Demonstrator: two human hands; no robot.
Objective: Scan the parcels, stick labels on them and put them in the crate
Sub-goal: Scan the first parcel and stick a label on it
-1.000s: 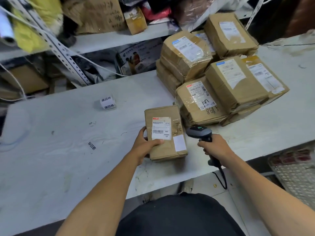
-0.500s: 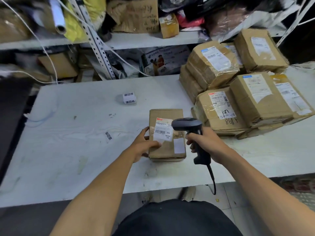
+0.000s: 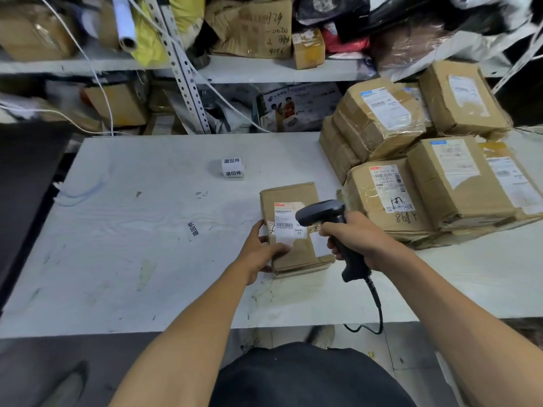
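Since a second ago the scanner (image 3: pixel 329 214) has come up from beside the parcel's near right corner and now hangs over the parcel (image 3: pixel 289 230), its head above the right edge of the shipping label (image 3: pixel 286 223). From where I sit, the right hand (image 3: pixel 357 237) has its fingers wrapped tight around the black grip, and the cable (image 3: pixel 376 306) drops off the near edge of the table (image 3: pixel 117 259). My left hand (image 3: pixel 260 249) rests on the parcel's left side, thumb laid across the near part of the label and fingers curled loosely against the cardboard edge, steadying more than gripping.

That parcel lies flat near the middle of the table, close to the near edge. To its right, a stack of brown parcels (image 3: pixel 426 171) sits piled in two layers, each with a white label on top; the nearest one almost touches the parcel I hold. A small roll of stickers (image 3: pixel 232 166) stands farther out on the table, and one loose sticker (image 3: pixel 192 229) lies to the left of my left hand. Behind the table, the shelves (image 3: pixel 264 69) hold cartons, bags and a paper roll in a jumble.
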